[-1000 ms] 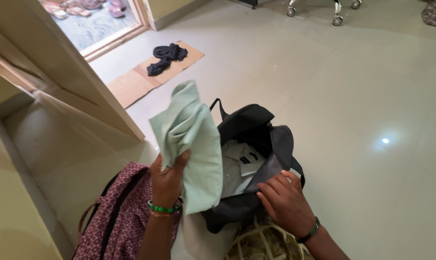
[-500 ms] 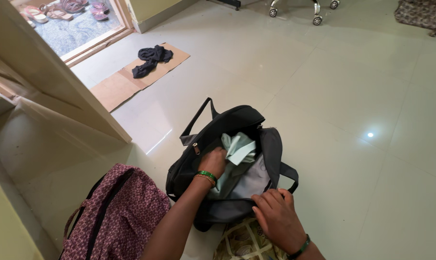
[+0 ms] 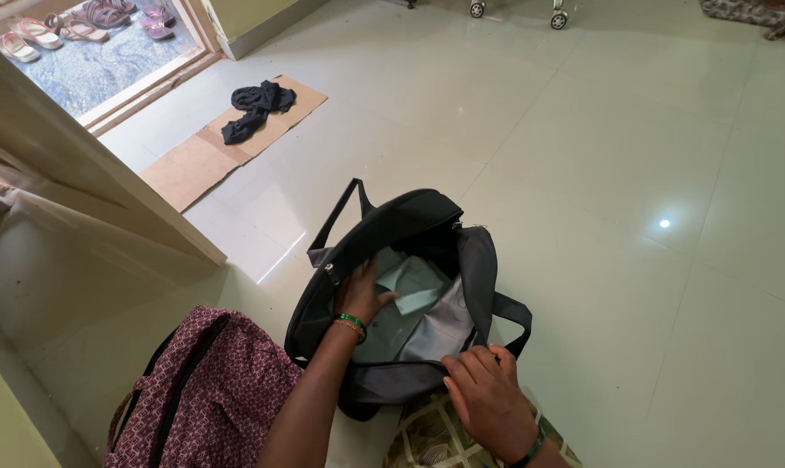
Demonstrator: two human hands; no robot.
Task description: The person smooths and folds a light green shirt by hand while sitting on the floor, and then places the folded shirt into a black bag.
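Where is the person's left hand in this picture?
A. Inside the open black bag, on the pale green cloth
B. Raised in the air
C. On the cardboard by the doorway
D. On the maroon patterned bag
A: the left hand reaches into the open black bag and rests on the pale green cloth.

Pale green cloth (image 3: 407, 284), held up over black bag (image 3: 384, 230) second ago, now lies down inside it. Left hand (image 3: 364, 293) dropped from raised grip into bag opening, fingers flattened on cloth.

Flattened brown cardboard sheet (image 3: 228, 147) on floor by doorway; no labels, screens.
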